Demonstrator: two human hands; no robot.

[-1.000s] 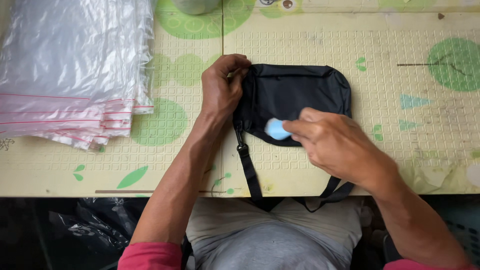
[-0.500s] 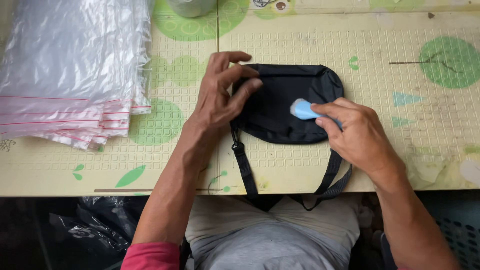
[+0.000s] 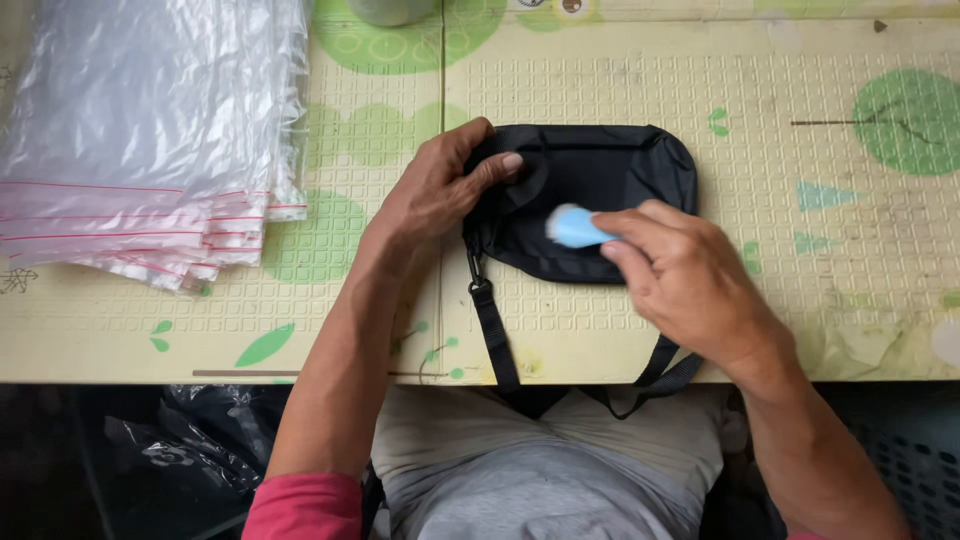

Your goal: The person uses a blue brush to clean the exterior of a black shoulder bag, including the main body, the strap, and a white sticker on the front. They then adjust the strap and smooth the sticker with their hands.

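Black woven fabric pouch [image 3: 590, 200], rounded, pinched at its end by the left hand [image 3: 440, 190]; right hand [image 3: 690, 280] grasps a smooth pale-blue piece [image 3: 575, 227] above it.

Stack of clear zip bags [image 3: 150, 140], patterned foam mat [image 3: 850, 270], grey cup base [image 3: 390, 10]

A pale yellow foam mat [image 3: 830, 330] with a raised grid texture covered the work surface, printed with green circles, small leaves and teal triangles. A seam ran down it near the middle. A thick stack of clear plastic bags [image 3: 140, 130] with red zip strips lay at the far left corner of the mat. The base of a round greenish container [image 3: 390, 10] sat at the top edge. Below the mat's front edge, crumpled black plastic sheeting [image 3: 170, 450] lay in shadow. Light was soft and even.
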